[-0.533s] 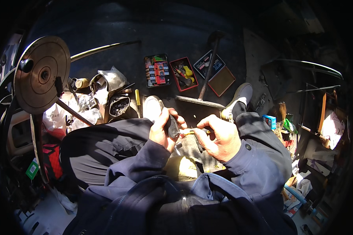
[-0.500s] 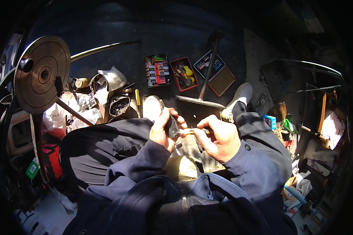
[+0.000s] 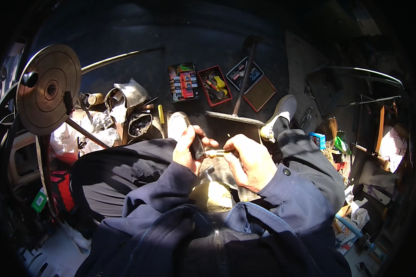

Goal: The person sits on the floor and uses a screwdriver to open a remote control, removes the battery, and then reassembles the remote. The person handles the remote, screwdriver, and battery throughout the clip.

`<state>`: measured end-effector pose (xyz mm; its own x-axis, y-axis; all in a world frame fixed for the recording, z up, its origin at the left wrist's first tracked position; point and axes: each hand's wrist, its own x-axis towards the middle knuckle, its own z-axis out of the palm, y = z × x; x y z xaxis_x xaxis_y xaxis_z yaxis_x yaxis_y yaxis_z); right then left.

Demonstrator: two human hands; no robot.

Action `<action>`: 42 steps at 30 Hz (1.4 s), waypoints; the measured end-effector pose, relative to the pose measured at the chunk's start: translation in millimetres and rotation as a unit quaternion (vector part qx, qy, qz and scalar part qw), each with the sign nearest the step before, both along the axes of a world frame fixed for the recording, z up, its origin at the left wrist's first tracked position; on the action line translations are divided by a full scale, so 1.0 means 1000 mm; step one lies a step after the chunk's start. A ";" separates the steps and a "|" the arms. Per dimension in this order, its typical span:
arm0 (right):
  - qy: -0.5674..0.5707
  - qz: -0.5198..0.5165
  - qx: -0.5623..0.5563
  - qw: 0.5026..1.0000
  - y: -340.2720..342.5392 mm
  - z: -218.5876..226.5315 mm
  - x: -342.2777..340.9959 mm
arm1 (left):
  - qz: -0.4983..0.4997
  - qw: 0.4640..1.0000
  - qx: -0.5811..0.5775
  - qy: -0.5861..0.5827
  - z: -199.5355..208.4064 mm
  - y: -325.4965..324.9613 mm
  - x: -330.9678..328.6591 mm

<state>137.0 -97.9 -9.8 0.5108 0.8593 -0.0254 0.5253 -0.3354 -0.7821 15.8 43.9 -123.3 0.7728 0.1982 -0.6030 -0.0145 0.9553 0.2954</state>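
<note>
I sit with knees apart over a dark floor. My left hand (image 3: 187,150) grips a small dark object (image 3: 198,147) above my lap. My right hand (image 3: 250,161) holds a thin pale tool (image 3: 216,153), its tip pointing left against that dark object. Both hands are close together in sunlight. What the dark object is cannot be made out. A yellowish rag or lump (image 3: 216,196) lies in my lap under the hands.
Small open boxes of parts (image 3: 183,82) and a red tray (image 3: 214,85) lie on the floor ahead, with a long-handled hammer (image 3: 241,87). A metal disc on a stand (image 3: 48,87) stands left. Clutter fills the right edge (image 3: 337,147).
Both hands stay in nearly the same place; the right hand and its tool have shifted only slightly against the dark object.
</note>
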 end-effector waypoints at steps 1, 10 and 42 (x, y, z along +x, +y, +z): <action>0.037 -0.009 -0.035 0.999 -0.001 0.002 0.000 | -0.008 1.000 -0.001 0.004 0.000 0.000 0.000; -0.079 0.004 0.014 0.997 0.002 -0.003 0.004 | -0.003 1.000 0.019 0.012 0.000 -0.001 0.000; 0.113 -0.028 -0.054 0.992 0.004 0.001 0.006 | -0.015 1.000 -0.012 0.005 0.010 0.001 0.001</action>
<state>143.3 -94.0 -8.5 0.5285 0.8160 -0.2341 0.3196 -0.4467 -0.8357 17.3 44.9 -113.5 0.7722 0.1606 -0.6147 0.0160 0.9623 0.2715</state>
